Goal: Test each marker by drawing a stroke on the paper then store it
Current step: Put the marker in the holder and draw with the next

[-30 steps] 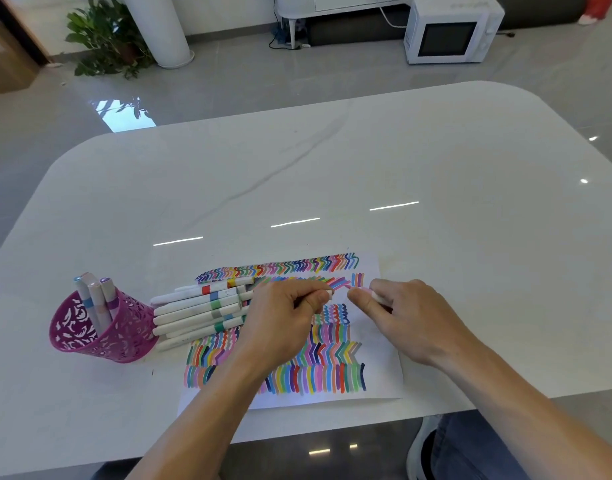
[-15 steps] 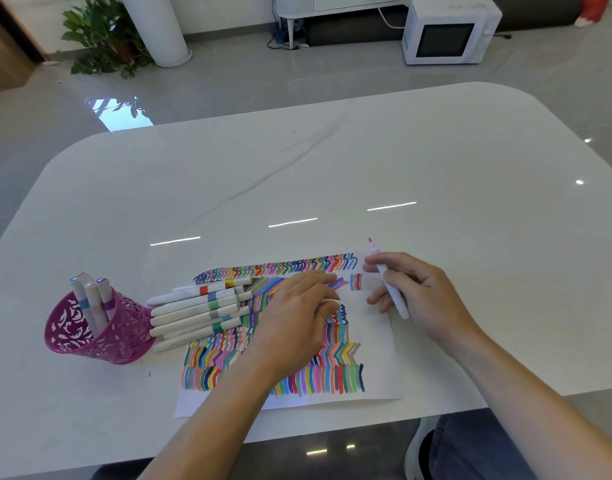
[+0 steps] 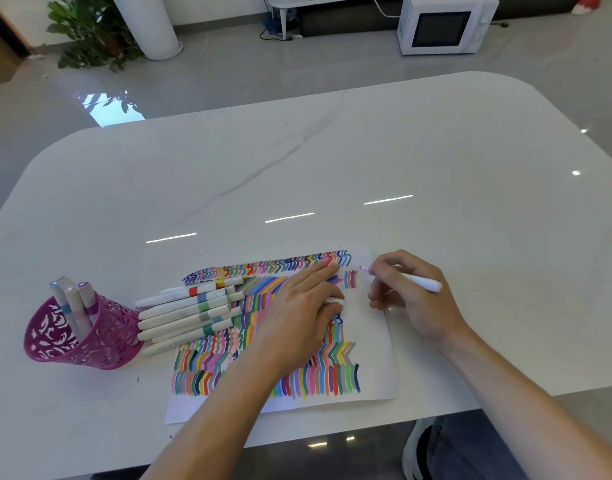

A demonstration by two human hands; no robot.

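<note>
The right hand (image 3: pixel 413 296) pinches a white marker (image 3: pixel 423 283) between thumb and curled fingers, pen-fashion. Its pink tip points left and sits at the bare upper right corner of the paper (image 3: pixel 374 341), just right of a few short strokes; whether the tip touches the sheet cannot be told. The left hand (image 3: pixel 297 318) lies palm down on the paper, its longer fingers stretched flat across the coloured strokes, while a small white cap (image 3: pixel 334 300) shows tucked at its near fingers, held there. The paper lies on the white table (image 3: pixel 436 202) near the front edge, mostly filled with rows of many-coloured chevron strokes. Across its left edge rests a row of capped markers (image 3: pixel 193 310), side by side, touching one another. Just left of them stands a pink cut-out cup (image 3: pixel 86 344) – tilted, its mouth leaning left – with three markers (image 3: pixel 72 299) in it. Beyond the table, on the floor, are a white microwave (image 3: pixel 443 26) and a potted plant (image 3: pixel 90 32).
</note>
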